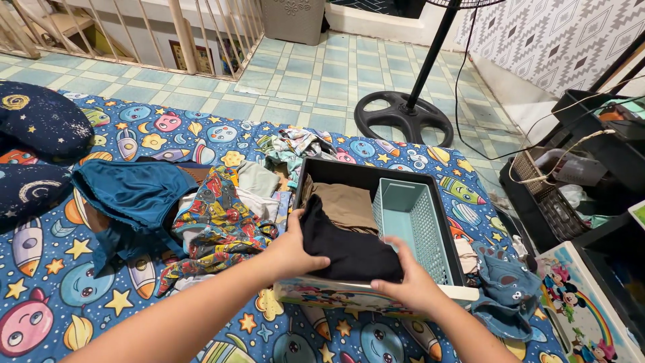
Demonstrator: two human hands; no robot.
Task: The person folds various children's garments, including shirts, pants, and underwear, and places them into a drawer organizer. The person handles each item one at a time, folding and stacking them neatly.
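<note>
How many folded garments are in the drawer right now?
2: a black garment under both hands at the near end, a tan garment behind it. More may lie hidden beneath.

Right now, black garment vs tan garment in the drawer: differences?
The black garment lies nearest the person, gripped by the left hand and right hand; the tan garment sits behind it, untouched. Black is dark and bunched; tan is pale and lies flatter. Both are folded inside the drawer.
</note>
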